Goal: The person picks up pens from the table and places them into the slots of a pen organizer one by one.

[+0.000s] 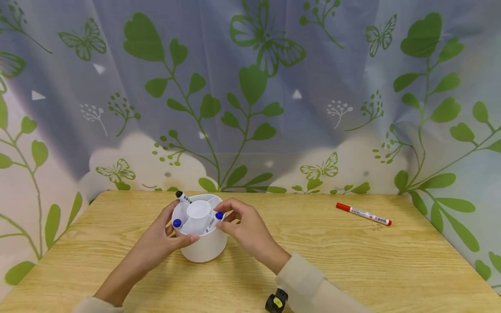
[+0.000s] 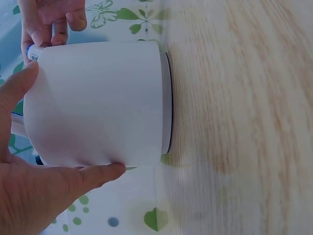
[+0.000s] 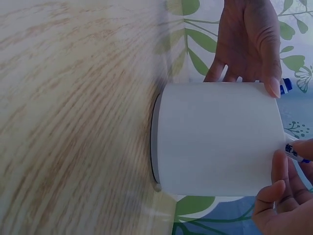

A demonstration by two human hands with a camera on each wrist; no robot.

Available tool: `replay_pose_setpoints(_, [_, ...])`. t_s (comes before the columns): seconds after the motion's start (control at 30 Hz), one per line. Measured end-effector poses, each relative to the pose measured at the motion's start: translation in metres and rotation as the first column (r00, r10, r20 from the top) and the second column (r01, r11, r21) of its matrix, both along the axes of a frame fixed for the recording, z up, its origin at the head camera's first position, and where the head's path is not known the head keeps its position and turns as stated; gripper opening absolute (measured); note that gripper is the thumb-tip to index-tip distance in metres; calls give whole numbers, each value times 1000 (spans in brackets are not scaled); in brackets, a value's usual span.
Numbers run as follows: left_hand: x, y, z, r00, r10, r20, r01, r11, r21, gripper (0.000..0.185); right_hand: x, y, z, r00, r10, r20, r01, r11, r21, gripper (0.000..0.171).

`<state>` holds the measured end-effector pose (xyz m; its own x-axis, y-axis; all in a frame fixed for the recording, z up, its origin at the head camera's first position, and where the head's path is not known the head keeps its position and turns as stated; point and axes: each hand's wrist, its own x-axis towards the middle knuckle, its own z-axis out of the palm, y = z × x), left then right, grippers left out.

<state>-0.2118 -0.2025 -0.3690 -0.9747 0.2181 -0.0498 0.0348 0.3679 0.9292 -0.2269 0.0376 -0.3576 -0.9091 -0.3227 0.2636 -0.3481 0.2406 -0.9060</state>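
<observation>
A white round desk organizer (image 1: 201,250) with divided compartments stands on the table. My left hand (image 1: 160,239) holds it from the left, thumb at the front rim and fingers round the side. At the right rim, my right hand (image 1: 248,228) pinches a blue-capped whiteboard marker (image 1: 212,223), whose lower part is inside a compartment. A second blue-capped marker (image 1: 177,223) stands in the left compartment. Toward the back left, a black-capped marker (image 1: 184,198) leans out over the rim. In the right wrist view, the pinched marker (image 3: 292,148) shows beside the organizer's rim.
A red marker (image 1: 364,214) lies on the right part of the wooden table (image 1: 313,243). Behind the table hangs a curtain (image 1: 332,87) with a leaf and butterfly print. A black device with a yellow mark (image 1: 277,301) sits by my right sleeve.
</observation>
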Motion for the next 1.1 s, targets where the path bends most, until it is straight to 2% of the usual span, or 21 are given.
replay_pose_setpoints(0.17, [0, 0, 1, 1000, 0, 16, -1, 1000, 13, 114, 1, 7, 4, 1000, -12, -23, 12, 1000, -3, 34])
replay_pose_setpoints(0.4, [3, -4, 5, 1000, 1, 7, 0, 998, -69, 114, -4, 31, 9, 997, -69, -25, 68, 997, -40, 32])
replay_pose_setpoints(0.77, [2, -9, 7, 1000, -19, -15, 18, 995, -96, 109, -16, 109, 7, 981, -178, 80, 184, 981, -69, 29])
replay_pose_setpoints(1.1, [2, -13, 9, 1000, -21, -11, 20, 993, -117, 109, -16, 172, -2, 954, -293, 69, 294, 956, -17, 32])
